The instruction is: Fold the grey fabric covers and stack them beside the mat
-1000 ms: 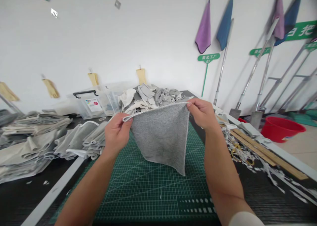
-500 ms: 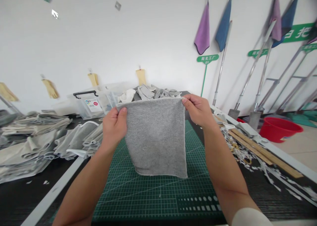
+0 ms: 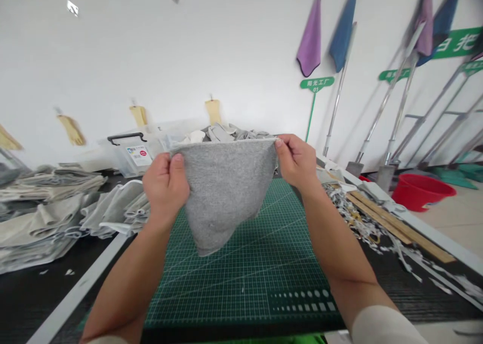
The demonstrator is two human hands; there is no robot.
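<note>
I hold a grey towel cloth (image 3: 222,193) up in the air above the green cutting mat (image 3: 249,273). My left hand (image 3: 166,185) pinches its upper left corner, fingers closed on the white-trimmed edge. My right hand (image 3: 296,160) pinches the upper right corner the same way. The cloth hangs down between them and tapers to a point near the mat, its lower part swung to the left.
Folded grey cloths (image 3: 56,208) are stacked at the left. A heap of loose cloths (image 3: 226,131) and clear plastic boxes (image 3: 132,153) stand behind. Wooden strips (image 3: 396,226) and fabric scraps lie at the right, with a red basin (image 3: 422,193) and mop poles beyond.
The cloth went from a hanging triangle to stretched flat between both hands, then its bottom swung left. Both hands rose slightly and kept their grip on the top corners.
</note>
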